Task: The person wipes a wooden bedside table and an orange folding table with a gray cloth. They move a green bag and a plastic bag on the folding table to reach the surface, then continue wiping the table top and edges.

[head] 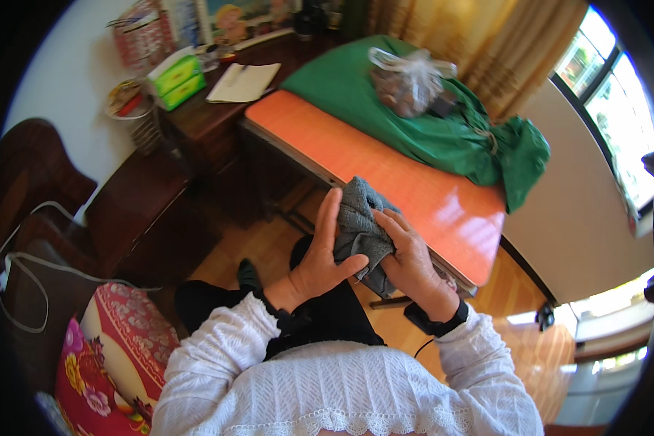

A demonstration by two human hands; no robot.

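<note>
A crumpled grey cloth (pixel 364 223), perhaps a towel, is held between my two hands in front of the orange tabletop's near edge. My left hand (pixel 324 256) lies along its left side, fingers straight and thumb across its lower part. On the other side my right hand (pixel 411 256) grips the cloth, with fingertips pressed into its folds. Part of the cloth hangs below my right hand. The orange-topped table (pixel 327 139) stands just beyond. Dark bands circle both wrists.
A tied green fabric sack (pixel 349 82) lies on the table, bearing a knotted clear plastic bag (pixel 409 84). Left of it, a dark wooden desk (pixel 207 122) holds a tissue pack (pixel 180 82) and an open notebook (pixel 243 83). A floral cushion (pixel 120 349) sits at lower left.
</note>
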